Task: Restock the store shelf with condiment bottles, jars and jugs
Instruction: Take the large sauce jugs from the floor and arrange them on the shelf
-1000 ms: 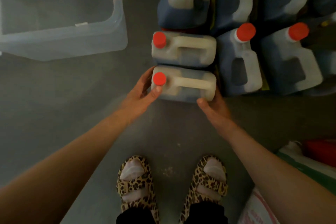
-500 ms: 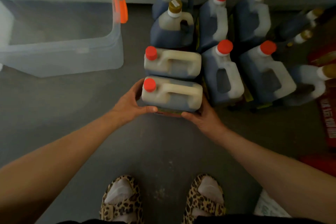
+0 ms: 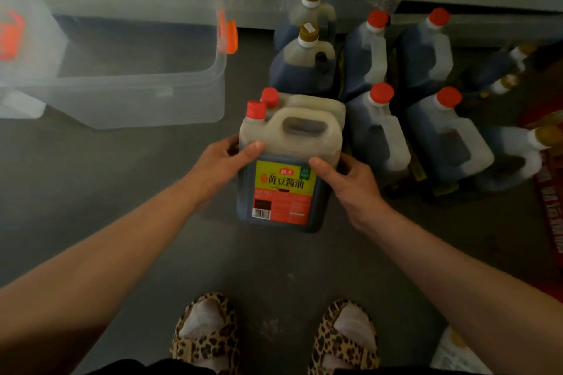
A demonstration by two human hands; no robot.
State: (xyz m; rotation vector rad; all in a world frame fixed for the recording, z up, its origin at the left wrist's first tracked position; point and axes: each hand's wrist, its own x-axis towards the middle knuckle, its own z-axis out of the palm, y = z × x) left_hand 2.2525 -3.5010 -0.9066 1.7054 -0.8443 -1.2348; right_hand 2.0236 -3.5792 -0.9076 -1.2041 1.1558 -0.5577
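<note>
Gripping soy sauce jug (image 3: 283, 173) upright, red cap (image 3: 256, 109) away, label facing camera

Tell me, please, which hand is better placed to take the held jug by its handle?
Probably the right hand: it grips the jug just under its handle, while the left hand holds the cap end.

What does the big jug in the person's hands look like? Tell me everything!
The jug is a squarish, cloudy plastic container filled most of the way with dark brown sauce. It has a red cap at one top corner and a handle moulded into its top. A yellow and red label with a barcode faces the camera. The left hand and the right hand grip its two sides, thumbs on the front. It is upright, in front of another red-capped jug.
</note>
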